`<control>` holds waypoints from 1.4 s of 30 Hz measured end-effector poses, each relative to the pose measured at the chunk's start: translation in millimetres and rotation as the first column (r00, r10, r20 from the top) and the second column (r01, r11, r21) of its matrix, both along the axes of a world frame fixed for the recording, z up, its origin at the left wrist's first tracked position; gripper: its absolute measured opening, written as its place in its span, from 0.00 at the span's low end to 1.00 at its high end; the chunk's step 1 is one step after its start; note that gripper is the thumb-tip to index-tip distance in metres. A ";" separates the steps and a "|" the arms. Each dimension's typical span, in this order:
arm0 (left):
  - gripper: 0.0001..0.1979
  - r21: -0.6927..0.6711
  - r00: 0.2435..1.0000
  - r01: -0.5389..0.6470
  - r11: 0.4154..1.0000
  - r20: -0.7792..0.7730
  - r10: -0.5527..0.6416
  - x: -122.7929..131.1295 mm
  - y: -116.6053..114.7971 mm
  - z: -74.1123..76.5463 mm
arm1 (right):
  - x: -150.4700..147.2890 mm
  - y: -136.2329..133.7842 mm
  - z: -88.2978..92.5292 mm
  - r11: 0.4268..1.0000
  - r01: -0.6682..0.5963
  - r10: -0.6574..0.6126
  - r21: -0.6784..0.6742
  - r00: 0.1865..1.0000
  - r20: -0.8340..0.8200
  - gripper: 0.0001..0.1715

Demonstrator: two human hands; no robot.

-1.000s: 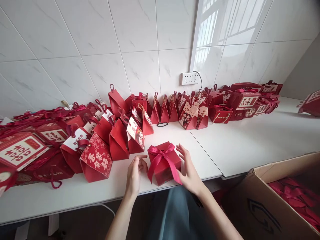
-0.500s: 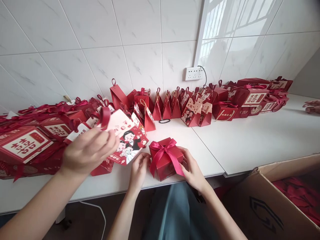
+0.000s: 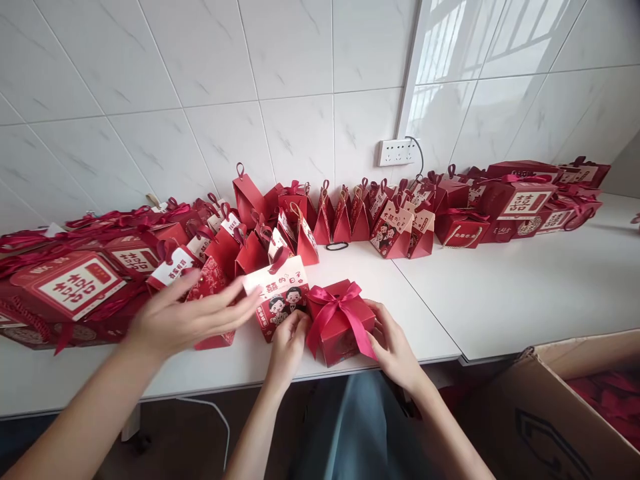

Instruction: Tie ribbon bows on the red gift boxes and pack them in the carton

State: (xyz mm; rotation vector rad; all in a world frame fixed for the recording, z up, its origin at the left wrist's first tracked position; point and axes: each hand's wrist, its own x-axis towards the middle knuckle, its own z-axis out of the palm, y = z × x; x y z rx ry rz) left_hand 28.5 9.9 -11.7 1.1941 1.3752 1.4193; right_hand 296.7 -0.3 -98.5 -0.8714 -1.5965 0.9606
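A red gift box [image 3: 345, 337] with a pink satin bow [image 3: 337, 303] rests at the table's front edge, between my hands. My left hand [image 3: 289, 347] is at its left side, fingers curled against the box and the ribbon's left tail. On the right side, my right hand [image 3: 395, 343] grips the box, fingers behind and thumb in front, near the other tail. Just left of it stands a peaked box with a printed couple [image 3: 280, 297], partly hidden by my left hand. A co-worker's hand [image 3: 185, 313] reaches in from the left with fingers stretched toward that box.
Many red boxes [image 3: 80, 287] are piled on the left, with peaked boxes [image 3: 341, 217] along the wall and another stack [image 3: 525, 200] at right. A black band [image 3: 337, 246] lies on the white table [image 3: 415, 320]. A cardboard carton [image 3: 515, 400] holding red material stands lower right.
The co-worker's hand has set the printed box down on the table and let go, its fingers opening. My hands stay around the bowed box; the view has shifted slightly.
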 end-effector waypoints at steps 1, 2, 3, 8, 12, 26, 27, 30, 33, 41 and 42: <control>0.18 0.102 0.996 -0.046 0.994 -0.069 0.054 16.4 -3.9 -14.1 | 0.2 0.2 -0.2 1.000 -0.003 0.003 -0.003 1.000 0.000 0.23; 0.17 0.107 0.995 -0.012 0.994 -0.098 0.022 33.2 -6.1 -29.3 | 0.5 0.5 -0.4 1.000 -0.007 0.007 -0.007 1.000 -0.004 0.23; 0.16 0.097 0.993 0.019 0.995 -0.114 -0.007 48.8 -6.7 -44.2 | 0.8 0.9 -0.6 1.000 -0.011 0.011 -0.014 1.000 -0.010 0.23; 0.17 0.093 0.993 0.025 0.995 -0.121 -0.013 77.1 1.9 -82.1 | 0.1 2.2 0.1 0.998 -0.029 0.028 -0.055 0.999 -0.028 0.23; 0.19 0.116 0.995 -0.036 0.993 -0.092 0.047 68.6 5.0 -79.6 | -4.4 0.5 4.1 0.996 -0.029 0.030 -0.086 1.000 0.007 0.27; 0.15 0.430 0.915 -0.373 0.822 0.028 0.401 38.7 -12.8 -72.5 | -5.4 0.8 -0.3 0.995 -0.061 0.064 -0.080 0.997 0.040 0.33; 0.17 0.445 0.899 -0.403 0.799 0.027 0.438 30.8 -11.4 -71.8 | -5.5 0.8 -0.7 0.995 -0.066 0.070 -0.079 0.996 0.047 0.33; 0.22 0.455 0.889 -0.393 0.799 -0.032 0.456 12.8 -3.0 -73.2 | -6.2 0.7 -0.9 0.995 -0.069 0.073 -0.069 0.996 0.052 0.32; 0.25 0.427 0.909 -0.319 0.846 -0.113 0.400 7.0 4.4 -79.1 | -6.8 -0.4 0.4 0.993 -0.085 0.088 -0.079 0.995 0.044 0.31; 0.27 0.284 0.942 -0.174 0.943 -0.231 0.244 2.2 10.7 -91.5 | -6.9 -3.1 6.2 0.992 -0.096 0.103 -0.082 0.991 0.087 0.29; 0.27 0.263 0.943 -0.170 0.950 -0.237 0.234 1.2 11.6 -92.5 | -6.6 -3.1 6.1 0.992 -0.097 0.104 -0.083 0.991 0.086 0.29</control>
